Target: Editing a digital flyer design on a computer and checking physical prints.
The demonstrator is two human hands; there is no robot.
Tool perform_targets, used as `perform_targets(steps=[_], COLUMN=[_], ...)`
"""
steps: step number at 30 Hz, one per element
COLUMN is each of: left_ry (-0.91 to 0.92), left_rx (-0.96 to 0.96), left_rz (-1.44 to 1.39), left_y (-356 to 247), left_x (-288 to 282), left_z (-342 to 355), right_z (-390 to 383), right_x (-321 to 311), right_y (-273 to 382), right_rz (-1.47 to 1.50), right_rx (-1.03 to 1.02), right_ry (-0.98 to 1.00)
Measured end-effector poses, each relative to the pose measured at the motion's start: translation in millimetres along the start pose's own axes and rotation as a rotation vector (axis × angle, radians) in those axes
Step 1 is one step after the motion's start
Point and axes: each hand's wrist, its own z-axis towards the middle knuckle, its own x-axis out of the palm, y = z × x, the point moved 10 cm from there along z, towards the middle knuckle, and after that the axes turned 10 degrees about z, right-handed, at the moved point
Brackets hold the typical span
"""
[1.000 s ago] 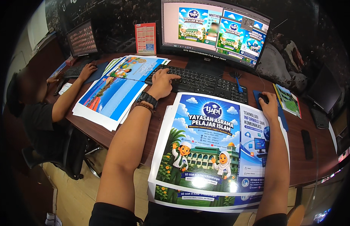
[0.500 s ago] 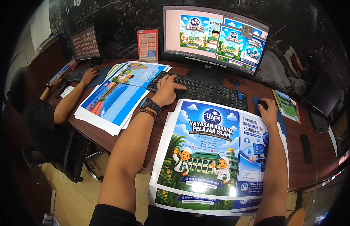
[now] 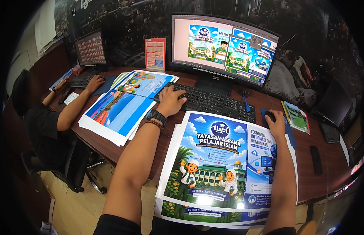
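My left hand (image 3: 171, 100) rests on the left end of the black keyboard (image 3: 217, 102), fingers apart on the keys, a dark watch and beaded bracelet on the wrist. My right hand (image 3: 276, 126) grips a black mouse (image 3: 269, 116) on a blue pad (image 3: 288, 131). Between my forearms lie large glossy printed cover sheets (image 3: 213, 176) with cartoon children and a green building. Other colourful prints (image 3: 119, 115) lie left of the keyboard. The monitor (image 3: 207, 43) ahead displays similar cover designs in an editing window.
A co-worker (image 3: 45, 125) sits at the left on an office chair, one hand at a mouse before a second monitor (image 3: 90, 49). A red calendar (image 3: 154, 53) stands behind the prints. At the right are booklets (image 3: 297, 117), a black object (image 3: 316, 160) and a dark screen (image 3: 328, 103).
The whole scene has shifted down in the view. My left hand's fingers have shifted slightly on the keys; my right hand is still on the mouse.
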Motion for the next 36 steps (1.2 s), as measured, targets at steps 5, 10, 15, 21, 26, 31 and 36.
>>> perform_targets(steps=[5, 10, 15, 21, 26, 31, 36], left_ry=[0.024, 0.105, 0.110, 0.109, 0.125, 0.136, 0.105], left_rx=[-0.280, -0.339, -0.336, -0.334, -0.331, -0.330, -0.335], left_rz=[-0.070, -0.065, -0.046, -0.023, -0.042, -0.036, 0.003], left_y=[37.6, 45.9, 45.2, 44.4, 44.0, 45.5, 44.8], left_x=[-6.3, 0.3, 0.9, 2.1, 3.2, 4.3, 0.9], left_z=[-4.9, -9.4, -9.0, -8.1, -8.4, -7.8, -9.0], right_z=[0.0, -1.1, -1.0, -0.6, -0.8, -1.1, -1.6], right_x=[-0.4, -0.3, -0.4, 0.1, -3.7, -4.9, -6.6], right_y=[-0.3, 2.0, 2.2, 0.9, -1.6, 1.2, 3.4], right_rz=[0.008, 0.007, 0.015, 0.006, -0.033, -0.050, -0.057], right_rx=[-0.009, -0.014, 0.003, -0.001, 0.015, 0.031, 0.038], right_ry=[0.008, 0.002, 0.011, 0.012, -0.015, -0.032, -0.043])
